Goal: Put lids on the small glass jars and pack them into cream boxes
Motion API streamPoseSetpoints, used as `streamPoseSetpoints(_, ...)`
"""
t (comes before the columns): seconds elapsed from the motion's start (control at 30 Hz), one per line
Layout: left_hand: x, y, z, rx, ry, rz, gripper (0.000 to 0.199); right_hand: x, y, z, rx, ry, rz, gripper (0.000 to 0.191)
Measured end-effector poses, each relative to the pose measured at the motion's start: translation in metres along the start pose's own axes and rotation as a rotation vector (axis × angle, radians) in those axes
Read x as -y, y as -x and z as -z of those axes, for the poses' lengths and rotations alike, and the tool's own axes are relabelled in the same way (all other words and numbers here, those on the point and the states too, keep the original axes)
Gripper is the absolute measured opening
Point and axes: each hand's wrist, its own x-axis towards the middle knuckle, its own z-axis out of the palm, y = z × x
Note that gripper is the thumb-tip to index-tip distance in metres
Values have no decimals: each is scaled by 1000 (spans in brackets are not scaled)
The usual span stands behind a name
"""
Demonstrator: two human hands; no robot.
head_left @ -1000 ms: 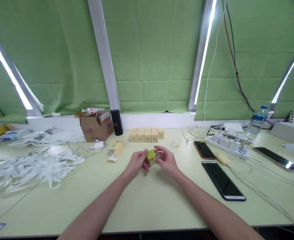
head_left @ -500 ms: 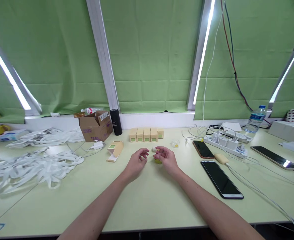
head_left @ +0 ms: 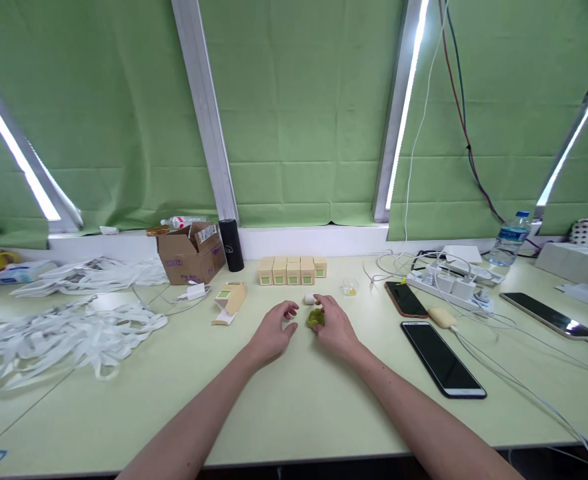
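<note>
My right hand [head_left: 335,325] is at the middle of the table, its thumb and fingers around a small olive-green rounded object [head_left: 315,318] whose kind I cannot make out. Just beyond it lies a small white cylinder [head_left: 309,299], close to the fingertips. My left hand [head_left: 275,328] hovers to the left of the green object, fingers curled but apart, holding nothing. Behind both hands stands a row of small tan boxes [head_left: 293,272] with green square labels. An opened tan carton [head_left: 230,302] lies to the left, and a small clear plastic piece [head_left: 349,287] lies to the right.
To the left are heaps of white straps [head_left: 84,330], a brown cardboard box [head_left: 191,253] and a black cylinder [head_left: 231,245]. On the right lie phones [head_left: 443,359], a power strip [head_left: 451,285] with tangled white cables and a water bottle [head_left: 509,239].
My right hand has lowered onto the green object, and its fingers have moved off the white cylinder, which now shows more fully. The left hand has shifted slightly, staying apart.
</note>
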Motion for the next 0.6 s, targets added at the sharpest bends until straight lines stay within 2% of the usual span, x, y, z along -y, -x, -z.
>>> streamPoseSetpoints(0.13, -4, 2, -1, -3, -8, -55, 41, 8, -3, -1, -52, -338, -54, 62)
streamPoseSetpoints(0.3, -16, 5, 0, -68, -83, -290, 47, 24, -6, -2, -66, -729, -163, 69)
streamPoseSetpoints(0.47, -24, 7, -3, -120, -79, -352, 31, 35, -3, -3, -16, -838, -205, 71)
streamPoseSetpoints(0.6, -21, 2, -7, -204, 78, -267, 31, 36, -1, -2, 1, -820, -159, 64)
